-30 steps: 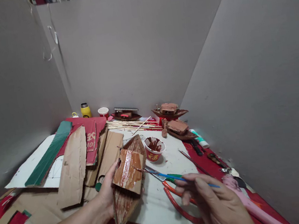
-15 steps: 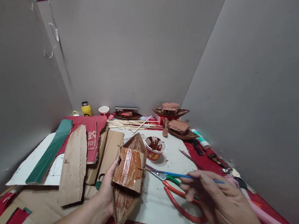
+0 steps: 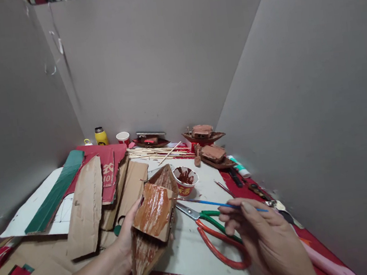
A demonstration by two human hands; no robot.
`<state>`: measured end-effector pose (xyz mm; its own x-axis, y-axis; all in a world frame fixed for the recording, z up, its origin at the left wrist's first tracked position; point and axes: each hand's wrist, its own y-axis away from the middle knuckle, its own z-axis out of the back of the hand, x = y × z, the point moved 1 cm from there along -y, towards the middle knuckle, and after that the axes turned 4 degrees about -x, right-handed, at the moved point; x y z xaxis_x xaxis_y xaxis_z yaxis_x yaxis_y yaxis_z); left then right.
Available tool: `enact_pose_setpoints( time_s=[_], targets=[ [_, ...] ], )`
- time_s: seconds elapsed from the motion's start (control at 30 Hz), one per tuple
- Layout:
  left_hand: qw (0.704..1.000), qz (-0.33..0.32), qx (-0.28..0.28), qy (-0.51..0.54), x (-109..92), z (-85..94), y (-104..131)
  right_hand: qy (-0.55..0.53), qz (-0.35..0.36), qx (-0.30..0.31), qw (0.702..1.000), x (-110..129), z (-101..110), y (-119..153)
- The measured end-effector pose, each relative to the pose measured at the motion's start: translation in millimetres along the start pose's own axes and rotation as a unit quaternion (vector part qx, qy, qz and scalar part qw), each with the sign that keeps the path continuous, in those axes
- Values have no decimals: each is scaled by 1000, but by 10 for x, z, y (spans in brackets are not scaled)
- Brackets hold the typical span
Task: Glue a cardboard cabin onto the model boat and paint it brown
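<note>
My left hand (image 3: 130, 233) grips a cardboard model boat (image 3: 150, 248) by its left side, tilted toward me; the fingers underneath are mostly hidden. Wet brown paint shines on the boat's cabin roof (image 3: 154, 210). A thin blue paintbrush (image 3: 216, 203) is pinched in my right hand (image 3: 262, 230), its tip at the right edge of the roof. Just beyond the boat stands a paper cup (image 3: 186, 181) with dark brown paint inside. Scissors (image 3: 211, 230) with red and green handles lie under the brush and partly behind my right hand.
Cut cardboard pieces (image 3: 85, 207) pile up on the left. Thin wooden sticks (image 3: 158, 153) lie behind the cup. Brown model boats (image 3: 214, 154) stand at the back, near a yellow bottle (image 3: 101, 136) and another cup (image 3: 123, 138). Grey panels (image 3: 147, 57) enclose the table.
The view has shifted slightly, so most things sit further left. The brush tip has moved up along the roof's right edge, and wet paint covers more of the roof's left part.
</note>
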<state>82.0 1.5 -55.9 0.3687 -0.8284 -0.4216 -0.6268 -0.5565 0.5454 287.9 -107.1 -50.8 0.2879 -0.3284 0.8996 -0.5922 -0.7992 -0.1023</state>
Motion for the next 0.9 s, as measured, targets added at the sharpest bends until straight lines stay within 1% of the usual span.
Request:
enact_pose_setpoints(
  time_s=[0.07, 0.2, 0.27, 0.33, 0.4, 0.47, 0.57, 0.63, 0.7, 0.77, 0.8, 0.9],
  targets=[
    [1000, 0, 1, -8, 6, 4, -4, -10, 6, 0, 1000, 11, 0, 7],
    [999, -9, -17, -30, 11, 2, -1, 5, -11, 38, 999, -19, 5, 45],
    [999, -11, -31, -33, 13, -3, 13, 14, -10, 28, 999, -28, 21, 29],
    [999, -8, -45, -29, 17, -8, 31, 9, 10, 3, 1000, -20, 39, 0],
    [998, -8, -56, -21, 22, -11, 42, -4, 26, -7, 1000, -8, 50, -15],
    [998, -8, -55, -23, 24, -10, 39, -5, 24, 11, 1000, -9, 54, -5],
    [999, -10, -38, -36, 18, 0, 15, 32, 2, 49, 998, -26, 67, 19],
    [999, -10, -32, -40, 12, 13, -1, 50, 2, 39, 998, -24, 84, 15],
    [998, -3, -36, -41, 12, 31, -12, 49, 13, 11, 999, -8, 96, 5],
    [998, -4, -41, -42, 19, 50, -19, 50, 29, 8, 998, 8, 88, 18],
    [998, -4, -41, -42, 25, 59, -22, 58, 38, 19, 997, 11, 75, 37],
    [999, 0, -33, -37, 48, 79, -39, 103, 83, 80, 988, 10, 14, 126]
  ],
)
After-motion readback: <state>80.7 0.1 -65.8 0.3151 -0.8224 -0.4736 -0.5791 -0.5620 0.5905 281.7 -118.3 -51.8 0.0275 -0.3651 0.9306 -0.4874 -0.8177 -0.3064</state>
